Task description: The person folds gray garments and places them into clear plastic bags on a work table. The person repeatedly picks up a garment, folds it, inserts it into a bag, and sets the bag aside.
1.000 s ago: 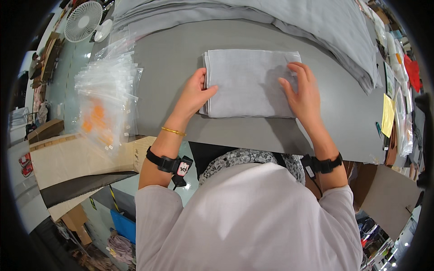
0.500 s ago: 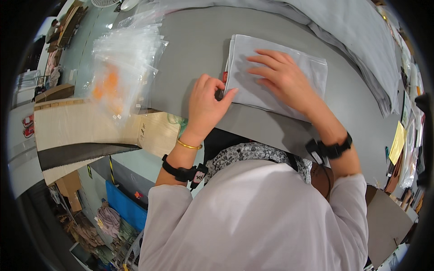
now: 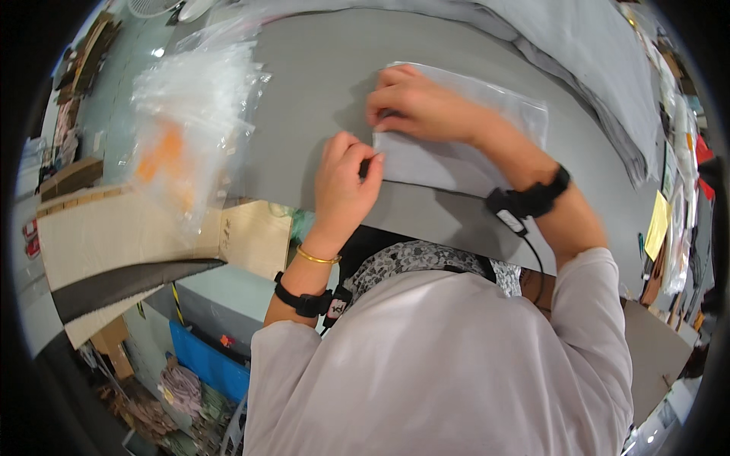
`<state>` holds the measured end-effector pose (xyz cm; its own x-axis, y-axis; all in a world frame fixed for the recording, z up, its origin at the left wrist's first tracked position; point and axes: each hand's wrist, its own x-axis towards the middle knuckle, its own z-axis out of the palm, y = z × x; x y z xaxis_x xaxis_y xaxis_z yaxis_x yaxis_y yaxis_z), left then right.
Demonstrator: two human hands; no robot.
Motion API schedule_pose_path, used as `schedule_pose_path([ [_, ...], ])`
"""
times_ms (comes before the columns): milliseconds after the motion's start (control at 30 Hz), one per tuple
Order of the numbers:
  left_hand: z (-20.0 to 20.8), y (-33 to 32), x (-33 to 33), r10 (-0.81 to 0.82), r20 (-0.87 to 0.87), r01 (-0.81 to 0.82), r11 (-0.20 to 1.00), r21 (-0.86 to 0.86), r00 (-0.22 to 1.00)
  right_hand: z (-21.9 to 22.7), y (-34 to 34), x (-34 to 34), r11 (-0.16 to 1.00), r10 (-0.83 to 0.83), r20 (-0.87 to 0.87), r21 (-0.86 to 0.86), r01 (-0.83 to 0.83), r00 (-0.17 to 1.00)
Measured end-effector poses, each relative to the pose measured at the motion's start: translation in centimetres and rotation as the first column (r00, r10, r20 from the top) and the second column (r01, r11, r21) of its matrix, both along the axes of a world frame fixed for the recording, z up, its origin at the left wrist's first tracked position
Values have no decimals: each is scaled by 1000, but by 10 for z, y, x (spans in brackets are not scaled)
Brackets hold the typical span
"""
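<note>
The left hand (image 3: 346, 185), thumb and fingers drawn close, is at the near left corner of a folded grey cloth (image 3: 449, 163) on the table (image 3: 312, 68); whether it pinches the cloth, I cannot tell. The right hand (image 3: 417, 106) reaches over it, fingers curled at its left edge, their grip hidden. Plastic bags (image 3: 201, 87) lie left; beyond lies grey fabric (image 3: 585, 57).

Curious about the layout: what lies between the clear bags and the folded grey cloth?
The head view shows grey tabletop and, at the folded cloth, the left hand.
</note>
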<state>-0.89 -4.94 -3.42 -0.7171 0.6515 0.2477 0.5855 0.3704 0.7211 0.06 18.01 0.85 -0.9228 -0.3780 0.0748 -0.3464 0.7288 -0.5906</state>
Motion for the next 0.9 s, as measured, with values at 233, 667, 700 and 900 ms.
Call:
schedule_pose_path([
  [233,29,19,-11,-248,-347,199,965,-170,904,-14,18,100,844,-499,-311,37,534,809],
  [667,-2,56,-31,-523,-145,382,760,-526,840,-10,53,200,755,-556,-133,333,565,821],
  [700,2,54,-11,-498,-132,380,783,-493,857,-1,63,201,757,-561,-66,362,544,825],
  [900,0,-5,16,-317,27,319,943,-97,948,9,67,176,813,-471,-85,344,470,878],
])
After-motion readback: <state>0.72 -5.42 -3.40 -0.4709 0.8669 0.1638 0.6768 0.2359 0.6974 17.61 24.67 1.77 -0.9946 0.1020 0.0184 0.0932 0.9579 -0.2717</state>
